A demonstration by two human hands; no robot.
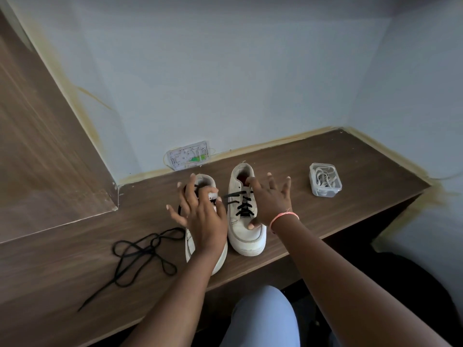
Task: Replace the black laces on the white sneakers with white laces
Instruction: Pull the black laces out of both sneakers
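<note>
Two white sneakers side by side near the desk's front edge (pixel 288 256): left sneaker (pixel 191 244) toe just at the edge, right sneaker (pixel 246 231) still black-laced. Left hand (pixel 200 216) on left sneaker, fingers spread. Right hand (pixel 269 199) over right sneaker, fingers splayed, thumb on toe. Loose black lace (pixel 140 254) lies left. White laces in tub (pixel 325 180), well right, bare desk between.

A dark wood-grain bench (pixel 350 156) carries two white sneakers (pixel 246 216) side by side at its middle, a loose black lace (pixel 140 256) tangled near left, and a clear tub of white laces (pixel 325 180) far right.
</note>
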